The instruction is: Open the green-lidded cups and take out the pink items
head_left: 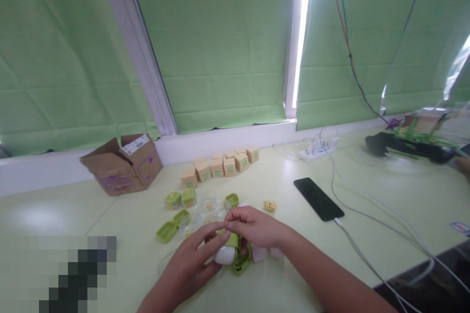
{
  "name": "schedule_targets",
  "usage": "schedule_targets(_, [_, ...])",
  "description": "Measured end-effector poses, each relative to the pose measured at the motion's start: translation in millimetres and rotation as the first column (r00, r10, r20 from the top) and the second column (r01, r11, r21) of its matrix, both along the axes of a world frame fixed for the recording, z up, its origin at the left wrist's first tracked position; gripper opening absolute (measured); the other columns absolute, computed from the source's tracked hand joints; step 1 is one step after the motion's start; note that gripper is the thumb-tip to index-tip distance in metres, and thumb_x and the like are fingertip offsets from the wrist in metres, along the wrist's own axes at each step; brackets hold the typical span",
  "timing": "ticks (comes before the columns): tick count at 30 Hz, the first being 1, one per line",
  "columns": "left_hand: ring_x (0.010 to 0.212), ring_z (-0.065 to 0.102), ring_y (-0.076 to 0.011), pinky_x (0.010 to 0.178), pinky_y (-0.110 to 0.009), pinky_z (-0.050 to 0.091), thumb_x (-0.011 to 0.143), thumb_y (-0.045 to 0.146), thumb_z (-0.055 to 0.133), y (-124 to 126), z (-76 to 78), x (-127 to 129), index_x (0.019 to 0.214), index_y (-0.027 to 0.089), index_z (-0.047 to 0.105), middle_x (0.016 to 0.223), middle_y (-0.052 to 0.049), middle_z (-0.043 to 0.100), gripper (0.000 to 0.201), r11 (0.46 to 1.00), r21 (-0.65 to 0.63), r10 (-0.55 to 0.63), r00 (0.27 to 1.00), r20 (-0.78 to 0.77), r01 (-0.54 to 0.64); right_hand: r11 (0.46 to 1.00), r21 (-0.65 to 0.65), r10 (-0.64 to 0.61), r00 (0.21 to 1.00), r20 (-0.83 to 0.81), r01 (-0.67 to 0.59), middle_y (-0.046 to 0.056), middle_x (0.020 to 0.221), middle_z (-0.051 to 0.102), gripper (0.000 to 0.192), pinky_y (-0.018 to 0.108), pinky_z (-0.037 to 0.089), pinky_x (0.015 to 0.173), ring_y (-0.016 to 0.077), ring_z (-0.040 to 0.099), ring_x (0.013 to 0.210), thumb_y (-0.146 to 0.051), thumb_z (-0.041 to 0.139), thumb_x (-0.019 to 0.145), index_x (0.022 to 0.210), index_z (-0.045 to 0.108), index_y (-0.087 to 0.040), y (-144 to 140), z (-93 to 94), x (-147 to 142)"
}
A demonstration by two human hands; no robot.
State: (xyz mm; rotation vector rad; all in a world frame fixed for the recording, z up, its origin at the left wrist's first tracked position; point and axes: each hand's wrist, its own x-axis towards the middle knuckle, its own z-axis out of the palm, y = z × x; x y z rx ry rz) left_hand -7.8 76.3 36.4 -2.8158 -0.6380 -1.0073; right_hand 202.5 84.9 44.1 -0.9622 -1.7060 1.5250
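At 6 o'clock, left hand [191, 266] cradles white case [225, 255]; right hand [253, 229] pinches green lid [232, 239] at its 12 o'clock; both hands touching it.

Green lids [172, 222], small boxes [216, 166] crowd front; phone [318, 199] right.

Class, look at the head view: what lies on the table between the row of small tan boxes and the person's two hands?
In the head view, between the tan boxes and the hands, left and right, lie green lids and clear containers.
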Motion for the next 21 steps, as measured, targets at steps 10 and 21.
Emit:
schedule_targets(10, [0.093, 0.068, -0.0230, 0.082, -0.032, 0.056, 0.075, 0.022, 0.066, -4, -1.3, -1, 0.124, 0.022, 0.053, 0.104, -0.011, 0.070, 0.050, 0.992, 0.068, 0.101, 0.988, 0.119, -0.110, 0.977, 0.204, -0.054, 0.999, -0.010, 0.055, -0.003, 0.069, 0.057, 0.013, 0.016, 0.042, 0.049, 0.0067, 0.053, 0.054, -0.026, 0.050, 0.089, 0.089, 0.061, -0.019, 1, 4.5, 2])
schedule_targets(21, [0.072, 0.063, -0.0179, 0.062, -0.027, 0.053, 0.074, 0.033, 0.071, -1, 3.6, 0, 0.111, 0.018, 0.058, 0.087, -0.007, 0.067, 0.042, 0.984, -0.034, 0.181, 0.973, 0.143, -0.178, 0.744, 0.668, -0.084, 0.991, 0.108, -0.010, 0.004, 0.101, 0.058, 0.057, 0.028, 0.048, 0.073, 0.0151, 0.056, 0.080, -0.046, 0.079, 0.064, 0.113, 0.061, -0.024, -9, 10.3, 2])
